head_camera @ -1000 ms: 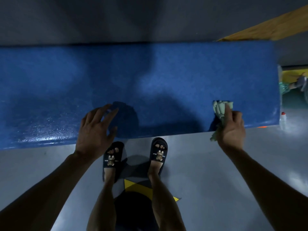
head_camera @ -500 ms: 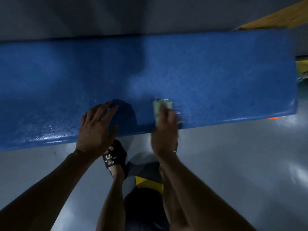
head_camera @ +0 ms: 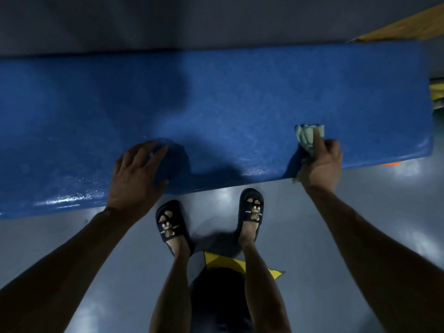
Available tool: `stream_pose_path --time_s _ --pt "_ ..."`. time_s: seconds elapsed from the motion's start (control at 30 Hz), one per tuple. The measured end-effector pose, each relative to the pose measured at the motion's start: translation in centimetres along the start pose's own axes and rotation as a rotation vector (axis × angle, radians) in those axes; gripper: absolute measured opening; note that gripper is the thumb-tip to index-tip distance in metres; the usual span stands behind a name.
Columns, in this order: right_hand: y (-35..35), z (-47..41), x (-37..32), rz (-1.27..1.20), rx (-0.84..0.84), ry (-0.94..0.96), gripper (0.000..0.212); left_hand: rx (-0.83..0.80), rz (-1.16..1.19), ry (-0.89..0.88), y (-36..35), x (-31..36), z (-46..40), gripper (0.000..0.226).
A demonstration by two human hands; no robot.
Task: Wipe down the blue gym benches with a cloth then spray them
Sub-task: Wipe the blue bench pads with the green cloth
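Blue padded gym bench (head_camera: 228, 104): runs across the view, its near edge glossy with wet sheen at the left. Pale green cloth (head_camera: 308, 137): bunched, lying on the bench top near the right end and trailing over the near edge. Right hand (head_camera: 322, 169): fingers curled round the cloth, index finger extended along it, pressing it to the bench. Left hand (head_camera: 135, 179): fingers spread, palm flat on the near edge (holding nothing). Dark slippers (head_camera: 171, 223): on the grey floor (head_camera: 312, 224), just beside the bench.
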State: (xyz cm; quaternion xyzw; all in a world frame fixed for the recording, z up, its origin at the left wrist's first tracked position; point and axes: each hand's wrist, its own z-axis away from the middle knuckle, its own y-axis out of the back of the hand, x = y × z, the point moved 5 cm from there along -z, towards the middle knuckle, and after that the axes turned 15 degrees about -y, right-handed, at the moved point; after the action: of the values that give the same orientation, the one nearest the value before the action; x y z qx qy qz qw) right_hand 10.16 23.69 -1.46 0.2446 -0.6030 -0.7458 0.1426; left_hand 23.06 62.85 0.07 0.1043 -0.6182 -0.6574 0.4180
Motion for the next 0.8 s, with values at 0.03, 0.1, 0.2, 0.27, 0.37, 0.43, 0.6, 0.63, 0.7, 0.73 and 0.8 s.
stream_pose_path --time_s 0.03,0.1,0.2,0.27,0.37,0.43,0.6,0.63,0.7,0.73,0.8 --pt "-0.6 0.9 -0.8 -0.026 0.041 -0.112 0.066 -0.012 -0.008 0.01 -0.1 -0.5 0.3 0.081" --pt "-2.3 4.2 -3.8 -0.088 0.111 -0.249 0.063 -0.033 -0.011 0.026 -0.2 -1.2 0.8 0.083" --pt "-5.1 11.5 -10.5 -0.136 0.071 -0.12 0.068 -0.053 -0.014 0.009 -0.3 -1.7 0.8 0.085" --pt "-6.3 16.4 -14.4 -0.111 -0.048 0.054 0.07 -0.068 -0.012 0.013 -0.1 -2.0 0.7 0.087" --pt "-6.6 19.2 -16.7 -0.043 -0.231 0.378 0.084 -0.066 -0.01 0.002 0.0 -2.1 0.5 0.089" --pt "-6.3 17.2 -15.1 0.067 -0.255 0.622 0.093 -0.059 -0.01 -0.013 0.3 -2.4 0.5 0.089" --pt "-2.1 7.5 -5.2 0.143 -0.045 0.401 0.071 -0.074 -0.023 -0.068 0.5 -3.0 0.3 0.088" --pt "-1.5 6.4 -3.6 0.077 -0.029 0.226 0.067 -0.078 -0.031 -0.074 0.5 -3.1 0.4 0.088" --pt "-1.6 6.1 -2.5 -0.033 0.016 -0.117 0.062 -0.08 -0.041 -0.079 0.3 -3.2 0.3 0.089" --pt "-2.5 6.9 -3.0 -0.063 0.041 -0.247 0.061 -0.081 -0.045 -0.077 0.2 -3.2 0.4 0.089" --pt "-4.6 10.0 -6.3 -0.137 0.071 -0.322 0.061 -0.072 -0.054 -0.075 0.1 -3.3 0.3 0.09"
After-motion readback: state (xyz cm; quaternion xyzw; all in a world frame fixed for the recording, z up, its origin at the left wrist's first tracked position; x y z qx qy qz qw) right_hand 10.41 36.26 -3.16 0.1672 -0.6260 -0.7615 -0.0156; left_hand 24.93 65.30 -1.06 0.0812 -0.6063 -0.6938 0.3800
